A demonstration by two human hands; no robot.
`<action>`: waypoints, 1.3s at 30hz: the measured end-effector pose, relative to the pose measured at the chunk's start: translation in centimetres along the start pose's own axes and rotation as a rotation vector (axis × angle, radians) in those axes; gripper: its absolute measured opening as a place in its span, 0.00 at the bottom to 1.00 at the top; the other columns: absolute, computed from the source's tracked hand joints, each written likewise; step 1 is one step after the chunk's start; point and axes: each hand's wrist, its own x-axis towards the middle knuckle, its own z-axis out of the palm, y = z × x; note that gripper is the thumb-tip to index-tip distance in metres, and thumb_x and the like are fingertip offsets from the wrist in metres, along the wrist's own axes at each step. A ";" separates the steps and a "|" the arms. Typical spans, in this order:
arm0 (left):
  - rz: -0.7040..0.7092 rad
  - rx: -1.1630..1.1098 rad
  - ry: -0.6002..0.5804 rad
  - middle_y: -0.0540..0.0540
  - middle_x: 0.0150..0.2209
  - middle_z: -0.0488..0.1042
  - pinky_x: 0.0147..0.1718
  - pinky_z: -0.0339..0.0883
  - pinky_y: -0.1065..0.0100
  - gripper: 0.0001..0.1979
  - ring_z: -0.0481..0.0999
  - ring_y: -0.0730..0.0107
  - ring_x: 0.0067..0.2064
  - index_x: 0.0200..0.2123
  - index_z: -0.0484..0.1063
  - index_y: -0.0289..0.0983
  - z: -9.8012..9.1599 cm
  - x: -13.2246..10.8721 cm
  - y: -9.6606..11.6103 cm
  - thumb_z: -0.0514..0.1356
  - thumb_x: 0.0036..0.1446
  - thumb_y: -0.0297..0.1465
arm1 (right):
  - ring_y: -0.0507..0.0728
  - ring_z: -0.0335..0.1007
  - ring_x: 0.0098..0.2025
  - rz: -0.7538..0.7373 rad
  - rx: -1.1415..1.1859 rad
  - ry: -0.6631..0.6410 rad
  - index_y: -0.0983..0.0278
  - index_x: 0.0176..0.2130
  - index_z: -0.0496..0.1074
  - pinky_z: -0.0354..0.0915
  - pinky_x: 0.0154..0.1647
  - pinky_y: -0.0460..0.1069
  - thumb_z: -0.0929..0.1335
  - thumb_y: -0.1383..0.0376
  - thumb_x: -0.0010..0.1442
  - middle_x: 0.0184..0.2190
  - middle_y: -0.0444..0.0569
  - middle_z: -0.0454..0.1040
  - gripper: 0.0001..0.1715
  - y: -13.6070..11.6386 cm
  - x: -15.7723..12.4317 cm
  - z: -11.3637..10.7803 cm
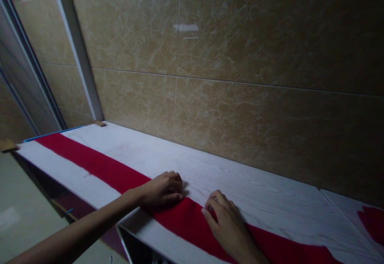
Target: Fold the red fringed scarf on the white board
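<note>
A long strip of red cloth [100, 166] lies lengthwise along the white wood-grained table [258, 192], from its far left end to the lower right. My left hand [163, 190] rests on the strip near the middle, fingers curled together and the thumb at the cloth's back edge. Its fingertips are partly hidden. Farther right, my right hand [226, 224] is over the same strip, fingers loosely bent. A gap with red cloth behind it shows between its thumb and index finger.
A glossy tan tiled wall [240, 108] runs along the table's back edge. Another piece of red cloth [372, 222] lies at the far right. Small brown blocks sit at the left end, one of them the corner block [8, 145]. Dark shelf spaces open beneath the tabletop.
</note>
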 end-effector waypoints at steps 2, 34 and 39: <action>-0.076 -0.078 -0.043 0.43 0.38 0.77 0.44 0.66 0.64 0.22 0.74 0.60 0.42 0.35 0.76 0.39 -0.1 0.0 0.3 0.53 0.68 0.49 | 0.60 0.69 0.46 0.010 0.053 -0.015 0.60 0.38 0.67 0.60 0.49 0.56 0.61 0.67 0.70 0.42 0.47 0.73 0.08 -0.3 -0.1 -0.1; -0.154 0.168 -0.160 0.47 0.75 0.38 0.69 0.29 0.32 0.35 0.36 0.43 0.74 0.73 0.38 0.56 2.9 -3.2 2.1 0.49 0.70 0.52 | 0.67 0.31 0.75 -0.039 -0.162 -0.264 0.59 0.72 0.47 0.33 0.72 0.76 0.58 0.52 0.72 0.73 0.48 0.35 0.36 -0.2 -1.8 0.6; -0.181 0.167 -0.162 0.47 0.75 0.37 0.67 0.28 0.29 0.37 0.36 0.41 0.74 0.73 0.37 0.57 2.8 -3.7 2.2 0.51 0.69 0.53 | 0.69 0.28 0.75 0.006 -0.184 -0.238 0.58 0.72 0.46 0.30 0.70 0.78 0.58 0.48 0.72 0.73 0.49 0.33 0.38 0.5 -2.5 -0.1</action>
